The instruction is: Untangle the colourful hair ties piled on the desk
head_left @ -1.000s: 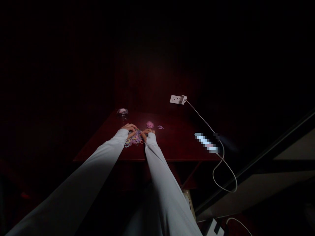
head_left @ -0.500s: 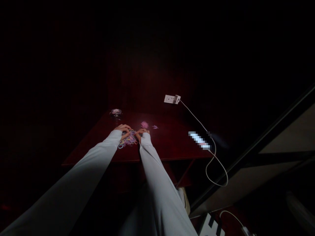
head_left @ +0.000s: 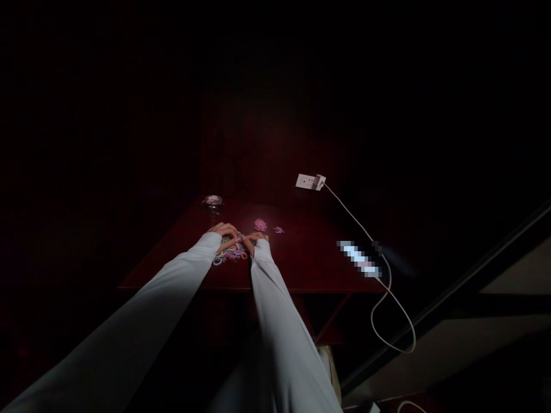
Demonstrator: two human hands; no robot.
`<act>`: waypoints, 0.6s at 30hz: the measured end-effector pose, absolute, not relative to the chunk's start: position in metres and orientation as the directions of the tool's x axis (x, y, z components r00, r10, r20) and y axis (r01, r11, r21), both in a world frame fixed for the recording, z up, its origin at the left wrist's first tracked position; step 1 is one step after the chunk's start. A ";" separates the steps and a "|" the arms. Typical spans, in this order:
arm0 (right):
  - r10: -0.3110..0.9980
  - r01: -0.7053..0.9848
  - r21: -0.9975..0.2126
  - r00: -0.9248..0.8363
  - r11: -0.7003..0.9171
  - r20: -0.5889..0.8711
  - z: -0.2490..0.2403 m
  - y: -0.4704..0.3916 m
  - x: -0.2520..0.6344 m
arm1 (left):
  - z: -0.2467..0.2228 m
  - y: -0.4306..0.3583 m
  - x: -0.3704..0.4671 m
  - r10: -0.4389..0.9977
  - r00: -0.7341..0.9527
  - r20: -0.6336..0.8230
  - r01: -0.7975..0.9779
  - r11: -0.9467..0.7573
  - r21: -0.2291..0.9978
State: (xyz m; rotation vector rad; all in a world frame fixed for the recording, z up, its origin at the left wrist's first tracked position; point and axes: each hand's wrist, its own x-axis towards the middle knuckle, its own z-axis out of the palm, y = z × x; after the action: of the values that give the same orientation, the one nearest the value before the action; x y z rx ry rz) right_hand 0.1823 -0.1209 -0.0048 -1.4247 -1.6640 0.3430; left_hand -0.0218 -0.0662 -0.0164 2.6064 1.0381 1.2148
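A loose pile of small elastic hair ties [head_left: 232, 254], purple, pink, yellow and blue, lies on the dark red table under my hands. At the pile's left, my left hand [head_left: 224, 230] is closed in a pinch. From the right, my right hand [head_left: 258, 237] reaches in, its fingertips also pinched and close to those of the left. What sits between the fingertips is too small to make out. Just beyond my right hand is a pink heap of bands [head_left: 260, 225], with a smaller purple cluster [head_left: 279, 229] beside it.
A clear jar [head_left: 213, 202] with pink contents stands at the table's [head_left: 301, 269] back left. On the right lies a lit, blurred-out phone [head_left: 359, 259], its white cable [head_left: 346, 207] running to a wall socket [head_left: 306, 182]. The surroundings are very dark.
The whole view has shifted, so everything sits slightly lower and further right. My fingertips have come closer together above the pile. The two separate heaps look the same.
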 end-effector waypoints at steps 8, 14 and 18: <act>0.906 0.628 -0.714 0.032 0.311 0.422 -0.004 -0.121 0.182 | -0.011 -0.069 -0.021 0.615 0.427 0.663 0.515 -0.768 0.380; 0.915 0.633 -0.719 0.041 0.287 0.401 0.001 -0.124 0.181 | -0.006 -0.070 -0.024 0.614 0.468 0.636 0.503 -0.776 0.379; 0.917 0.636 -0.718 0.041 0.282 0.396 0.000 -0.122 0.181 | -0.007 -0.069 -0.024 0.597 0.455 0.661 0.486 -0.788 0.377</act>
State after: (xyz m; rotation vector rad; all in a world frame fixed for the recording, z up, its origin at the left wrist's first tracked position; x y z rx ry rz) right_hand 0.1811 -0.1220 0.0003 -1.4372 -1.6773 0.4043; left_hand -0.0235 -0.0694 -0.0072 2.5634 0.9596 1.2475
